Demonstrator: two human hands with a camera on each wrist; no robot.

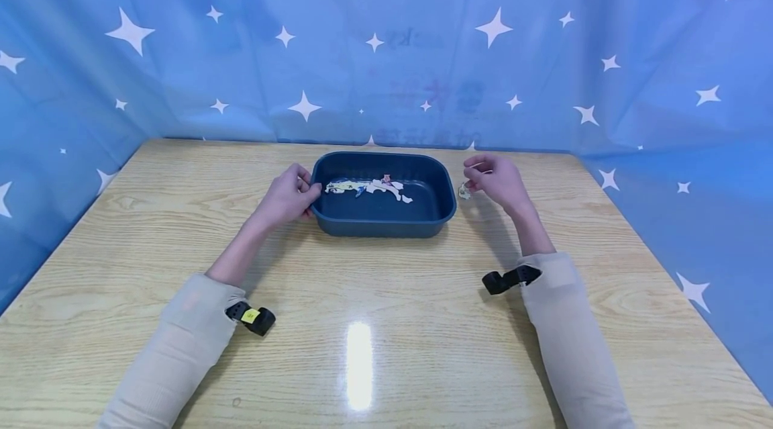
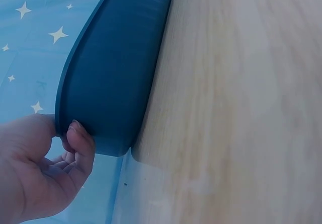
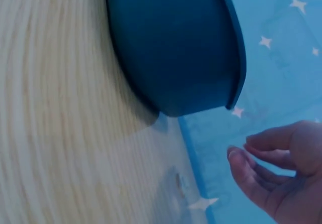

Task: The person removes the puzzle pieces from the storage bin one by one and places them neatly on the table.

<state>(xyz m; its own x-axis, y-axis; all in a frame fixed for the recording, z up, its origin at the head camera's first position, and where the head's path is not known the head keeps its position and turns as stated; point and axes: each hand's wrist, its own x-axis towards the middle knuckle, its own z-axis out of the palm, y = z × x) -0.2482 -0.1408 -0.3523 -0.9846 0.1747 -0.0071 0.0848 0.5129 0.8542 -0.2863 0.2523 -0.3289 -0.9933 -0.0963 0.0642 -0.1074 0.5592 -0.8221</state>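
A dark blue rectangular plastic basin (image 1: 380,227) stands on the table. Several torn paper-like scraps (image 1: 365,186), white with coloured patches, lie in it. My left hand (image 1: 286,195) grips the left end of the rim, thumb and fingers on either side of the wall; the left wrist view shows this hold too. Right of the basin, my right hand (image 1: 498,180) hovers with loosely bent fingers. Near its fingertips a small pale scrap (image 1: 464,191) lies on the table. In the right wrist view that scrap (image 3: 180,184) sits apart from the hand, and nothing shows between the fingers.
The wooden table (image 1: 290,362) reaches back to a blue curtain (image 1: 338,60) printed with white stars, which also hangs along both sides. Black wrist cameras (image 1: 260,321) are strapped at the sleeves.
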